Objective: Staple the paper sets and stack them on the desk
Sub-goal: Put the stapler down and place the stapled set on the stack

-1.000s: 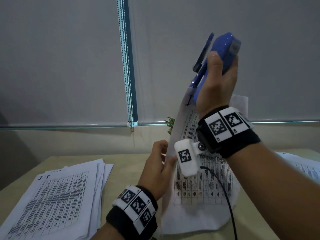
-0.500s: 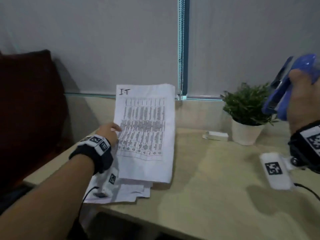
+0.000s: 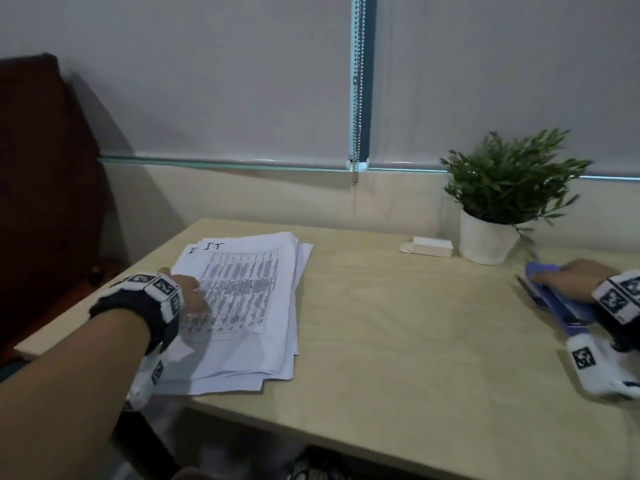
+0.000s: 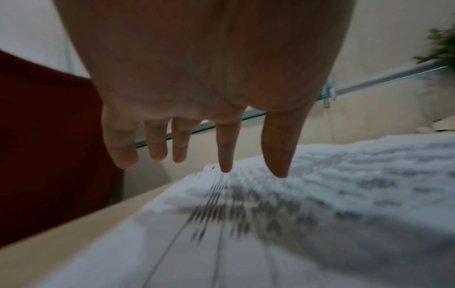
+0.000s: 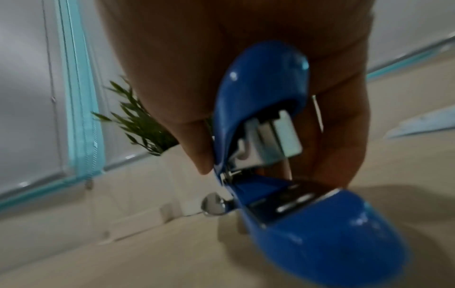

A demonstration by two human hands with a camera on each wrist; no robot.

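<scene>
A stack of printed paper sets (image 3: 249, 306) lies on the left part of the wooden desk (image 3: 398, 341), the top sheet marked "I-T". My left hand (image 3: 188, 294) rests on the stack's left side with straight, spread fingers (image 4: 225, 154) touching the top sheet (image 4: 320, 194). At the desk's right edge my right hand (image 3: 575, 277) grips a blue stapler (image 3: 554, 303), low over the desk. In the right wrist view the stapler (image 5: 283, 155) has its jaws apart, thumb and fingers curled round its upper arm.
A potted green plant (image 3: 502, 195) in a white pot stands at the back right. A small white box (image 3: 427, 247) lies beside it. More paper (image 5: 423, 124) lies at the far right. A dark red chair (image 3: 45, 185) is left of the desk. Window blinds hang behind.
My left hand has laid the paper set flat on the stack and opened. My right hand has lowered the stapler from head height to the desk's right side.
</scene>
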